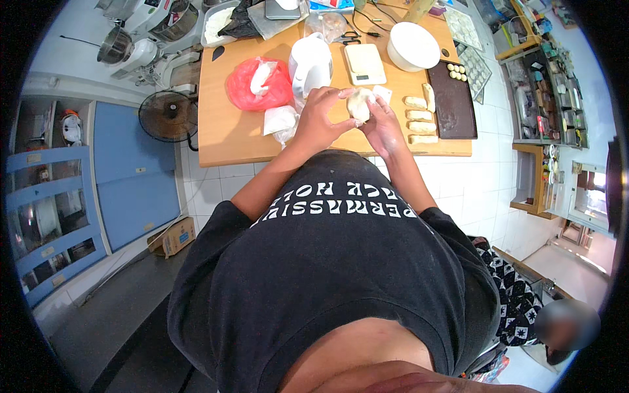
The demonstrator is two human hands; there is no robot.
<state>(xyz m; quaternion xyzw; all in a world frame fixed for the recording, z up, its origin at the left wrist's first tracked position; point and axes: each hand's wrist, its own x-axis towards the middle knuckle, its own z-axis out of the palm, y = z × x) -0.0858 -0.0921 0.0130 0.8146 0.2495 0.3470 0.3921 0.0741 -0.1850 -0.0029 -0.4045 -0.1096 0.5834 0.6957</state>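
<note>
Gripped between both hands, a lump of pale dough (360, 107) hangs above the near side of the wood-toned table (223, 141); the left hand (322, 119) curves thumb and forefinger about its left side, while the right hand (383, 128) presses fingers against its right. From the dough, the table's front edge runs at 6 o'clock, close below the wrists. Bare wood gives room at 4 o'clock, before a group of soft, floury dough logs (420, 126). Past these, at 3 o'clock, lies a flat, dark baking tray (457, 108) bearing small round dough balls (457, 72). Tighter room lies at 12 o'clock, where a boxy digital scale (365, 64) sits near. A smooth white bowl (413, 46) stands between 1 and 2, a glossy white pitcher (311, 62) at 10, and a crinkled red plastic bag (241, 86) between 9 and 10.
</note>
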